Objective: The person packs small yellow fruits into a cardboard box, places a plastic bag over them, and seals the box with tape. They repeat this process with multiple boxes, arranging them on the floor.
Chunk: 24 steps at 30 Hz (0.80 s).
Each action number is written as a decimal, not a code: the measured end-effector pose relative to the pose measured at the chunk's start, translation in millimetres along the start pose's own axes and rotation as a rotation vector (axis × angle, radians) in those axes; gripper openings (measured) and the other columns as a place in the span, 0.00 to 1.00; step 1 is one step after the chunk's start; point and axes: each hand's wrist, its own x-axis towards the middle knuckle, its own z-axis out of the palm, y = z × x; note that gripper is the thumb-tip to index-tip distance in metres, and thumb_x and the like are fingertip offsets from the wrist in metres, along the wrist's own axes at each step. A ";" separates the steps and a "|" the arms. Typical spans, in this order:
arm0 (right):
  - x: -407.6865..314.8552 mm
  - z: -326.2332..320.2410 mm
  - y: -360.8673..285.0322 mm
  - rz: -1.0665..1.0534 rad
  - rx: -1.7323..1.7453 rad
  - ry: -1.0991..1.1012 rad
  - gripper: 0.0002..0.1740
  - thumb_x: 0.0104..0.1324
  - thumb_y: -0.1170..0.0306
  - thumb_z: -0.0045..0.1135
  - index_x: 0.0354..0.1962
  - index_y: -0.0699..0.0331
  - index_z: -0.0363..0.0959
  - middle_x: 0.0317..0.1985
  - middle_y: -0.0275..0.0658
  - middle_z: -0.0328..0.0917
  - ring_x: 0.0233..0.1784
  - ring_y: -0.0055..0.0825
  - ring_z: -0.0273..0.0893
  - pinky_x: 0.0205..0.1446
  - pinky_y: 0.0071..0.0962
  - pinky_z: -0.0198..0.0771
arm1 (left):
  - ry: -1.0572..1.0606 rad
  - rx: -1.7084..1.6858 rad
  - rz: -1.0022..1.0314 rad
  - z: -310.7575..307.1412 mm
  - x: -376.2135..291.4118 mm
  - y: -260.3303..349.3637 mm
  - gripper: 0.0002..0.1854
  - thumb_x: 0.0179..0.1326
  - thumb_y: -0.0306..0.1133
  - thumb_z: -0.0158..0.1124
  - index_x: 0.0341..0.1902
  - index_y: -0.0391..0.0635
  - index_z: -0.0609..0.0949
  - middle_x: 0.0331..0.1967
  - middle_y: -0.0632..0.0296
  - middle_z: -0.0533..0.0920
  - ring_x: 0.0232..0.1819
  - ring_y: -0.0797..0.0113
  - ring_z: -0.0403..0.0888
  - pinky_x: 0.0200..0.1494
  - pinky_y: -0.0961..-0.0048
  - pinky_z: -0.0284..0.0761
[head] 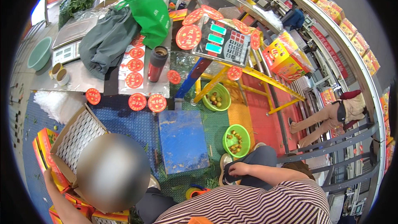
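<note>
At the lower left, my left hand [48, 173] is at the edge of a red and yellow cardboard carton [53, 161]; its fingers are small and partly hidden, so its grip is unclear. Beside it an open carton lined with white foam netting [81, 133] tilts upward, partly covered by a blurred round patch. My right hand [238, 169] rests on my dark trouser leg near the knee, fingers loosely bent, with nothing seen in it. Just beyond it stands a green plastic basket [225, 144] with several brownish round fruits, and a second green basket [228, 101] holds more.
A blue board [183, 141] lies on the floor ahead. Beyond are a digital scale display [222, 41] on a yellow frame and a metal table [155, 91] with a red tumbler [157, 65] and green bag [152, 15]. Metal rails [339, 158] and a person [332, 115] are at right.
</note>
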 end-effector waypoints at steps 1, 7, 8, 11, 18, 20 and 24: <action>0.7 -1.4 -6.8 -0.013 0.000 -0.002 0.16 0.66 0.62 0.57 0.46 0.64 0.79 0.33 0.41 0.83 0.30 0.26 0.83 0.39 0.29 0.77 | -0.014 -0.001 -0.010 7.7 1.1 -13.8 0.23 0.63 0.44 0.57 0.50 0.36 0.82 0.47 0.49 0.83 0.48 0.56 0.81 0.53 0.62 0.74; 3.7 -16.8 -29.5 -0.169 -0.135 0.133 0.15 0.64 0.61 0.58 0.42 0.64 0.79 0.34 0.43 0.83 0.33 0.36 0.83 0.41 0.37 0.76 | -0.065 -0.108 0.003 11.9 7.9 -9.4 0.23 0.65 0.42 0.54 0.54 0.35 0.81 0.52 0.49 0.82 0.52 0.55 0.80 0.57 0.63 0.72; 3.1 -27.7 -29.9 -0.279 -0.232 0.247 0.15 0.63 0.61 0.58 0.42 0.63 0.79 0.35 0.44 0.83 0.35 0.39 0.83 0.43 0.38 0.76 | -0.065 -0.142 0.013 7.9 8.0 0.4 0.23 0.66 0.41 0.53 0.54 0.35 0.81 0.53 0.49 0.82 0.53 0.55 0.80 0.58 0.63 0.72; -4.8 -88.5 -26.4 -0.243 -0.273 0.502 0.15 0.61 0.62 0.58 0.42 0.62 0.79 0.38 0.49 0.83 0.42 0.49 0.80 0.49 0.43 0.75 | -0.021 -0.200 0.065 -2.4 3.7 33.7 0.24 0.66 0.41 0.53 0.56 0.34 0.80 0.55 0.49 0.82 0.55 0.57 0.79 0.59 0.65 0.71; -117.2 -386.7 32.1 -0.273 0.021 1.626 0.14 0.62 0.62 0.57 0.33 0.68 0.76 0.32 0.53 0.79 0.38 0.51 0.78 0.44 0.46 0.73 | 0.062 -0.976 0.002 -23.6 9.9 152.4 0.26 0.68 0.42 0.54 0.64 0.38 0.74 0.51 0.58 0.83 0.51 0.67 0.80 0.48 0.66 0.77; -159.0 -469.4 48.1 -0.256 -0.090 1.802 0.15 0.64 0.63 0.56 0.39 0.67 0.76 0.39 0.54 0.80 0.44 0.52 0.79 0.48 0.44 0.73 | 0.120 -0.806 0.060 -43.3 11.0 193.8 0.25 0.68 0.44 0.53 0.64 0.44 0.76 0.53 0.60 0.82 0.51 0.68 0.79 0.47 0.68 0.75; -200.7 -587.6 60.7 0.041 -0.196 1.899 0.21 0.65 0.57 0.56 0.46 0.65 0.75 0.49 0.51 0.79 0.55 0.49 0.76 0.60 0.44 0.69 | 0.146 -0.781 0.035 -83.8 2.6 288.6 0.24 0.68 0.49 0.53 0.64 0.55 0.77 0.56 0.68 0.81 0.54 0.70 0.77 0.48 0.74 0.71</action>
